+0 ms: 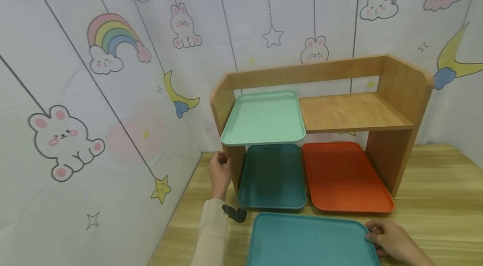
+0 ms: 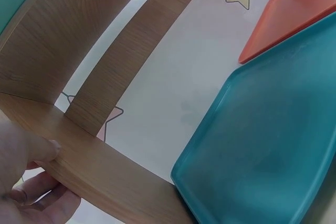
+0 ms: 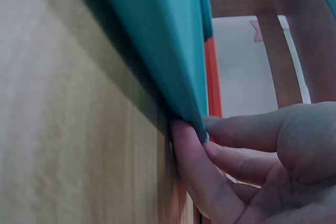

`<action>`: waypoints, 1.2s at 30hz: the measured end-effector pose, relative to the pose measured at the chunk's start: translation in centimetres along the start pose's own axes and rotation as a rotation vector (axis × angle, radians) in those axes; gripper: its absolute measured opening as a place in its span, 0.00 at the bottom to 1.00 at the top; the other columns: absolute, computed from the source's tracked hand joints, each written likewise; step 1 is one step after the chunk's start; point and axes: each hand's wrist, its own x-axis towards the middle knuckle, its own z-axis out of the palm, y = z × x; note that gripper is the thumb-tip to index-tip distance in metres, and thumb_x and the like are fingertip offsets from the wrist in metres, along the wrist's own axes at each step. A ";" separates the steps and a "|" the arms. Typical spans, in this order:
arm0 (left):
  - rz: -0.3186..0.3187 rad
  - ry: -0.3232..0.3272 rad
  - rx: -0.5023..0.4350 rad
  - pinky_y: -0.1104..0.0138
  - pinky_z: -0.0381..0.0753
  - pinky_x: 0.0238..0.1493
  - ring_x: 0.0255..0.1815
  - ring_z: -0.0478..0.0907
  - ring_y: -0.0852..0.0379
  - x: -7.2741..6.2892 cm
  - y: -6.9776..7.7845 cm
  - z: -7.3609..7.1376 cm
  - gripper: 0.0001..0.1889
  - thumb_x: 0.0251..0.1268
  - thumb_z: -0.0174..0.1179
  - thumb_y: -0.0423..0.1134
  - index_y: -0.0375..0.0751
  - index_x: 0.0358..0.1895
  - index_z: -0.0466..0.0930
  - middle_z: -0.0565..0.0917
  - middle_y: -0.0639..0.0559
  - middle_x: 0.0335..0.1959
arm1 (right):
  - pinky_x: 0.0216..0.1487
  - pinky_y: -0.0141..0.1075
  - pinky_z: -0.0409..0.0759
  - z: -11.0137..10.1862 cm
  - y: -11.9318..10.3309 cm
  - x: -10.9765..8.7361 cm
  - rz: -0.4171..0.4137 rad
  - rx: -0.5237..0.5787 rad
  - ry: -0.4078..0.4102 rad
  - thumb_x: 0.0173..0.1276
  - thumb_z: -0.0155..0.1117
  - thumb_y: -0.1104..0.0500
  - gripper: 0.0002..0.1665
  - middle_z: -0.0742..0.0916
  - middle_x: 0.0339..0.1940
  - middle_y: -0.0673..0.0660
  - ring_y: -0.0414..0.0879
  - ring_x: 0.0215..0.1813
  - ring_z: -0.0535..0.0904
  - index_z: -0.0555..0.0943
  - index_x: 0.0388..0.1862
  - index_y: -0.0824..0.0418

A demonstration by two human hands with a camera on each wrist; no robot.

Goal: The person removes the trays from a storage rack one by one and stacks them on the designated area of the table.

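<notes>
Teal tray [image 1: 311,241], pinched by the right hand [image 1: 390,238], seems the one left — beyond that grip, three trays [image 1: 343,178] sit in the shelf [image 1: 347,111] the left hand [image 1: 220,174] clasps

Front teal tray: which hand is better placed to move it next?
Probably the right hand: it pinches the front teal tray at its right edge, while the left hand holds the wooden shelf's left panel.

Soft, even light on the wall [image 1: 245,18] behind the wooden shelf [image 1: 351,110], dimmer beneath it; wrist views darker and greyish, the right one showing blurred tabletop [image 3: 68,129] before the shelf, shadowed along the teal tray [image 3: 157,40]
</notes>
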 end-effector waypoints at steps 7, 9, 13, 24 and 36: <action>0.022 -0.003 -0.015 0.53 0.82 0.40 0.40 0.83 0.43 0.1 0.1 0.3 0.03 0.61 0.61 0.28 0.32 0.37 0.78 0.84 0.36 0.38 | 0.33 0.39 0.84 -1.0 0.3 -0.4 -0.045 0.054 -0.046 0.65 0.60 0.63 0.25 0.83 0.34 0.54 0.46 0.35 0.79 0.70 0.53 0.81; 0.020 -0.005 -0.021 0.53 0.82 0.40 0.40 0.83 0.43 0.1 0.1 0.4 0.04 0.61 0.61 0.28 0.32 0.36 0.78 0.84 0.36 0.38 | 0.32 0.37 0.84 -1.1 -0.1 -0.7 -0.047 0.034 0.009 0.67 0.60 0.62 0.24 0.83 0.33 0.54 0.45 0.33 0.79 0.71 0.53 0.80; 0.017 -0.006 -0.026 0.52 0.82 0.41 0.40 0.83 0.42 0.2 -0.1 0.5 0.04 0.61 0.61 0.28 0.32 0.37 0.78 0.84 0.36 0.38 | 0.33 0.35 0.83 -2.1 -1.4 -1.2 -0.064 0.013 0.093 0.71 0.56 0.58 0.27 0.84 0.38 0.60 0.43 0.33 0.82 0.69 0.59 0.78; 0.015 -0.009 -0.010 0.52 0.82 0.42 0.41 0.83 0.42 0.0 -0.1 0.3 0.04 0.61 0.60 0.28 0.31 0.37 0.77 0.84 0.35 0.39 | 0.45 0.34 0.83 -4.1 -6.5 -0.9 -0.245 0.309 0.165 0.76 0.49 0.54 0.34 0.80 0.47 0.49 0.31 0.42 0.82 0.55 0.68 0.75; 0.001 0.020 0.016 0.52 0.82 0.40 0.39 0.83 0.43 0.0 0.0 0.2 0.04 0.60 0.61 0.29 0.32 0.36 0.77 0.85 0.36 0.38 | 0.49 0.33 0.81 -2.8 -15.1 -0.2 -0.348 0.529 0.164 0.74 0.51 0.53 0.35 0.78 0.50 0.47 0.35 0.46 0.83 0.52 0.71 0.68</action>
